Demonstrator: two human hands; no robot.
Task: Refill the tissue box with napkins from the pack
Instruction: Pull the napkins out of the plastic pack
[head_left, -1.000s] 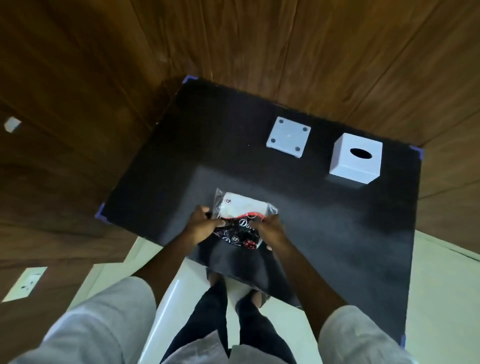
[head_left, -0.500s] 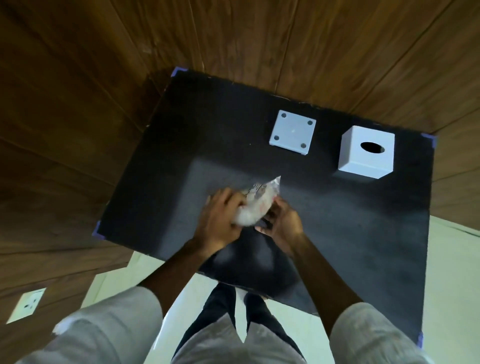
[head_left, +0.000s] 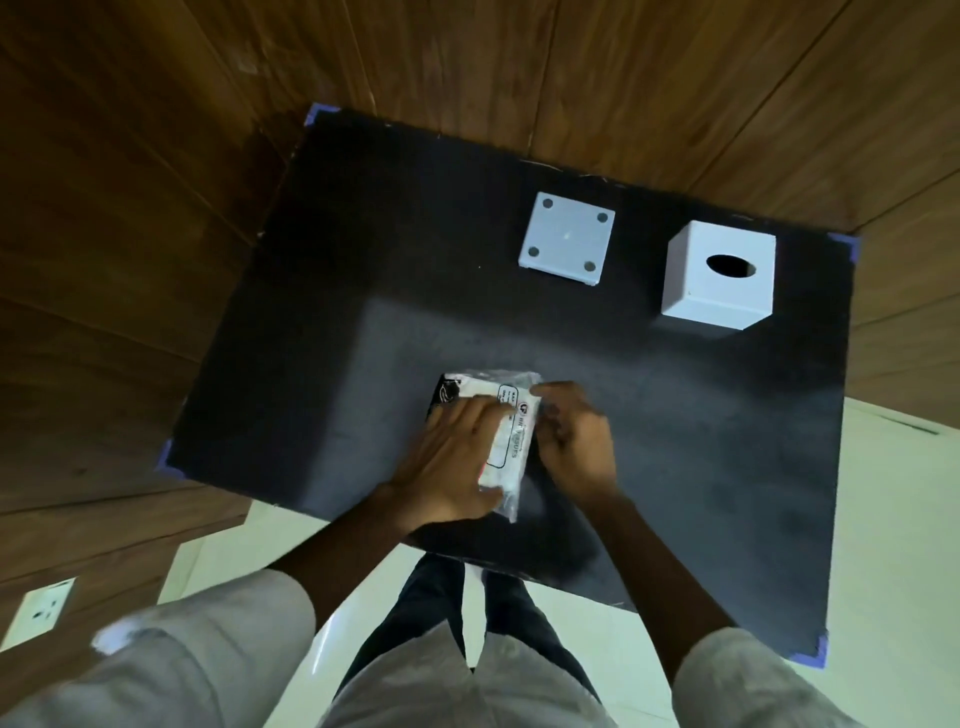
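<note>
A clear plastic napkin pack (head_left: 506, 436) with printed labels lies on the black table (head_left: 322, 332) near its front edge. My left hand (head_left: 449, 465) presses flat on the pack's left half and covers much of it. Fingers of my right hand (head_left: 574, 441) pinch the pack's right edge near its far corner. A white cube tissue box (head_left: 719, 280) with an oval hole on top stands at the back right, well away from both hands. Its flat white base panel (head_left: 567, 244) with four round pads lies to the left of the box.
Wooden wall panels (head_left: 467, 62) close in behind and to the left of the table. Blue tape marks the table corners (head_left: 847, 244). Pale floor tiles (head_left: 883, 519) show to the right and below, with my legs (head_left: 467, 613) under the front edge.
The pack was turned over from its dark printed face to a white labelled face and laid flat. My left hand went from gripping its end to pressing on top.
</note>
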